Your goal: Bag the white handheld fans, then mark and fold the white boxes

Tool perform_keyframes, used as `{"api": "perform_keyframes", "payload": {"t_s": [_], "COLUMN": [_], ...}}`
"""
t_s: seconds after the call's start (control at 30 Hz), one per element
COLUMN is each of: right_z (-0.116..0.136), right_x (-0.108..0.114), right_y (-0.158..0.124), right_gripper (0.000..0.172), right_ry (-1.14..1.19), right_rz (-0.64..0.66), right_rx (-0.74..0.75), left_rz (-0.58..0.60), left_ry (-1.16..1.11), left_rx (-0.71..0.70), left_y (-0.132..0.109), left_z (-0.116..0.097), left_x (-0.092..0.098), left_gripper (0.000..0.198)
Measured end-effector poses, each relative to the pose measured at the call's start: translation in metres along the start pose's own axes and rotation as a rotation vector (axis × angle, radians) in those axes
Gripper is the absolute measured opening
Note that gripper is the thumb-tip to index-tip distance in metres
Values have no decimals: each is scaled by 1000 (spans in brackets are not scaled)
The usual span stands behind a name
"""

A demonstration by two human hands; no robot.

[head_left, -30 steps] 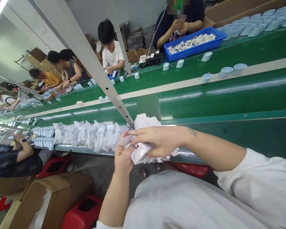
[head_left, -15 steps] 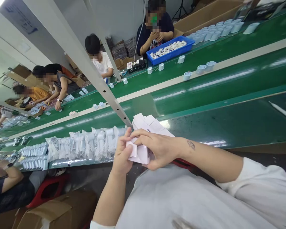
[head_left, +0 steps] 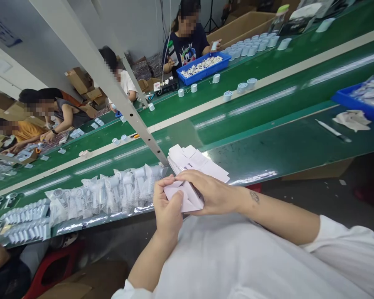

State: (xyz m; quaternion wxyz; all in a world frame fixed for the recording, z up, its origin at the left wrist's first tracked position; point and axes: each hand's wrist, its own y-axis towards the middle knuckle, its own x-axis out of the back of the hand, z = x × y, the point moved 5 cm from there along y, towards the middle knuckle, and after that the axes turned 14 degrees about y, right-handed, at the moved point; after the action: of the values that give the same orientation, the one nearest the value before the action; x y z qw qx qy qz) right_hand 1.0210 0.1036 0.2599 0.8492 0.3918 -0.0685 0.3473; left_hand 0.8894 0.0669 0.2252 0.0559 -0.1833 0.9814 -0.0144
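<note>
A small white cardboard box (head_left: 191, 199) is held between both hands, close to my body at the bench edge. My left hand (head_left: 170, 201) pinches a flap at its end, the thumb lying on the panel. Wrapped round the box's far side and edge is my right hand (head_left: 210, 193), its fingertips meeting the left fingers at the top. Just beyond the hands, a stack of flat white cartons (head_left: 198, 162) with dark print lies on the green bench. Left of it stands a row of light-blue handheld devices (head_left: 124, 185) in clear plastic bags.
A slanted white metal post (head_left: 134, 116) rises beside the carton stack. Behind runs a green conveyor (head_left: 237, 110) carrying pale-blue cups. To the right lie a white pen (head_left: 332, 129), crumpled tissue (head_left: 352, 120) and a blue tray (head_left: 345, 96). Several people work across the belt.
My left thumb has moved onto the box's end panel, and the flap is pressed further in. The view has turned to the right. A co-worker opposite has parted their hands, holding a cup out.
</note>
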Motion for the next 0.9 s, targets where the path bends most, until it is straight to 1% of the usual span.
{"api": "perform_keyframes", "payload": {"t_s": [0.1, 0.17, 0.3, 0.4, 0.47, 0.53, 0.57, 0.63, 0.67, 0.7, 0.73, 0.8, 0.83, 0.87, 0.9], "right_z": [-2, 0, 5, 8, 8, 6, 4, -2, -6, -10, -13, -17, -19, -21, -25], "right_x": [3, 5, 6, 9, 15, 20, 20, 17, 16, 16, 18, 25, 30, 39, 50], "right_y": [-2, -3, -4, -7, -11, -17, -20, -28, -32, -37, -42, -55, -62, -70, -79], "right_gripper": [73, 73, 79, 79, 77, 73, 69, 64, 66, 71, 78, 93, 97, 100, 100], "right_ry": [9, 4, -52, -103, -170, -248, -280, -318, -327, -328, -325, -326, -330, -332, -318], "right_rz": [21, 18, -27, -38, -68, -77, -57, -16, -16, -33, -59, -83, -83, -111, -186], "right_rx": [-61, -69, 30, 126, 173, 201, 211, 217, 215, 210, 203, 172, 135, 69, -28], "left_rz": [40, 61, 102, 141, 133, 153, 203, 369, 455, 518, 555, 559, 527, 474, 412], "left_ry": [11, 11, -42, -74, -73, -76, -87, -138, -176, -212, -239, -238, -205, -147, -71], "left_rx": [7, 17, 53, 67, 63, 129, 199, 375, 445, 486, 504, 485, 448, 387, 305], "left_y": [-4, -7, -6, 5, 15, 21, 21, 16, 12, 10, 9, 14, 20, 27, 34], "left_z": [1, 0, -3, -3, -2, 2, 7, 15, 19, 21, 23, 28, 32, 36, 41], "left_x": [-2, -4, -8, -6, -2, -2, -7, -26, -38, -50, -60, -74, -78, -80, -82], "left_gripper": [31, 32, 34, 33, 34, 43, 50, 61, 65, 66, 66, 63, 63, 69, 79]}}
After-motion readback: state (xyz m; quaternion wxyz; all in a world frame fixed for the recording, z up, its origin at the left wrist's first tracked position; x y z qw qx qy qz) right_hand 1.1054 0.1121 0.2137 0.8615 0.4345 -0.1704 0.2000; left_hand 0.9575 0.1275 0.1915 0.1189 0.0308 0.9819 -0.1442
